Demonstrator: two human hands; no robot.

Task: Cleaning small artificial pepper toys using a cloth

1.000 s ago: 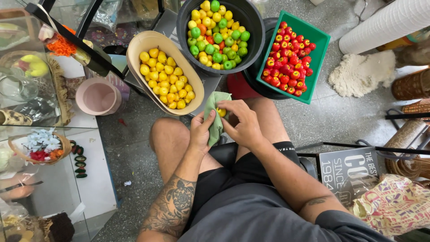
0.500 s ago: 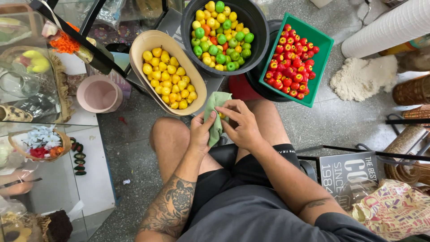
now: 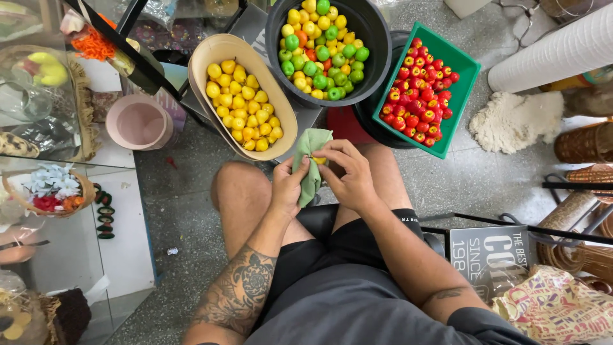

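Observation:
I sit with my knees apart above the floor. My left hand (image 3: 288, 186) grips a pale green cloth (image 3: 309, 148) that hangs between both hands. My right hand (image 3: 345, 174) pinches a small yellow fruit-shaped piece (image 3: 319, 160) against the cloth. Just beyond my hands lies an oval tan tray (image 3: 281, 135) filled with several yellow pieces. A black round bucket (image 3: 377, 38) holds mixed green, yellow and orange pieces. To its right a green rectangular basket (image 3: 465, 75) holds several red pieces.
A pink round bowl (image 3: 138, 122) stands on the grey floor at left. Glass shelves with woven baskets (image 3: 56, 191) and flowers fill the left edge. A cream fluffy mat (image 3: 514, 121), a white roll (image 3: 555, 51), wicker items and a printed bag (image 3: 555, 306) are at right.
My hands have shifted slightly with the cloth, turning the yellow piece between them. The view has drifted a little; trays and bucket stay put.

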